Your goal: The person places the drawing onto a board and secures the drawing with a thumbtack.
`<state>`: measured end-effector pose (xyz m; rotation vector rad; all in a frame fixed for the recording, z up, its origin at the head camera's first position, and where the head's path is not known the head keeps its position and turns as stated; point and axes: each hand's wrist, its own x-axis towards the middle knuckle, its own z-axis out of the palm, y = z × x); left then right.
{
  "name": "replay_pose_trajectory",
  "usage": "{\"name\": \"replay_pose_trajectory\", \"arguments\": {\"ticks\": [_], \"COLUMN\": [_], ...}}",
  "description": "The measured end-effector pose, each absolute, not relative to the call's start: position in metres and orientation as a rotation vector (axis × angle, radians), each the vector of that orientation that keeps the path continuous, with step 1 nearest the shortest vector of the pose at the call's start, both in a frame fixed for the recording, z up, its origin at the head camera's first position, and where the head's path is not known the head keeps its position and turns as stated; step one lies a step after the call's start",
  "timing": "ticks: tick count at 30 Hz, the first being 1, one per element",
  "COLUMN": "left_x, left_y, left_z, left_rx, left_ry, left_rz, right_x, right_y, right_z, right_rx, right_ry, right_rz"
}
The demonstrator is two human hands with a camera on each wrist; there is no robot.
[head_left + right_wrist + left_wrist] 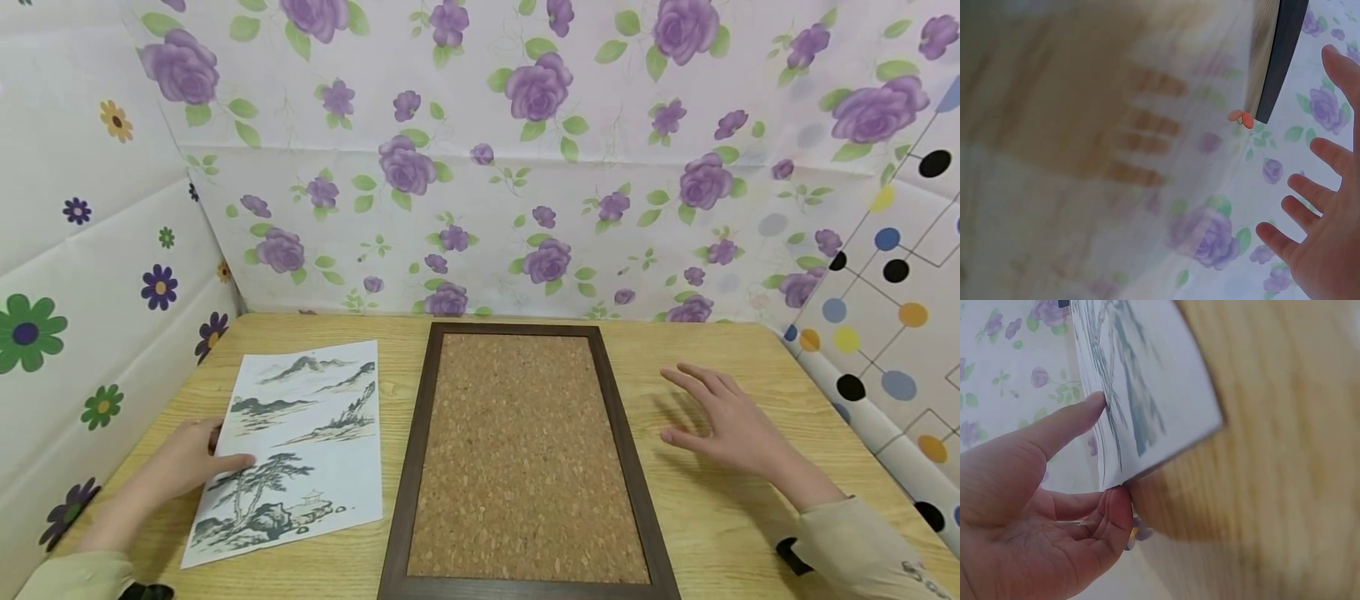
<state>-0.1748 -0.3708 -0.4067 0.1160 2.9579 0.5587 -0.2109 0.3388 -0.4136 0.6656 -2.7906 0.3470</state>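
A sheet of paper (345,483) printed with an ink landscape of mountains and pines lies at the left of the table, slightly turned. My left hand (180,462) pinches its left edge, thumb on the printed face and the other fingers at the underside. In the left wrist view, the same paper (1179,406) bends a little along the edge by the thumb. My right hand (723,421) hovers over the table on the right, fingers spread and holding nothing. Between the hands lies a cork board (525,458) in a dark brown frame, apart from both.
The wood-grain table (645,350) runs back to a wall covering (480,225) with purple roses. Flower-patterned covering (45,242) closes off the left side, and a dotted one (892,308) the right. The board's frame (633,450) forms a raised border in the middle.
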Motion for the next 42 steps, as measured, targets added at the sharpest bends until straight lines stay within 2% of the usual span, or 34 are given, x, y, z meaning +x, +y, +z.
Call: {"name": "replay_pose_trajectory", "arguments": {"ticks": [42], "left_x": [-0.175], "left_y": [-0.390], "left_z": [-0.400], "left_rx": [-0.038], "left_ry": [2.558], "left_rz": [1.186], "right_x": [-0.212], "right_y": [0.357], "right_z": [-0.420], "right_rx": [0.670], "right_ry": [-2.892], "right_rz": [0.401]}}
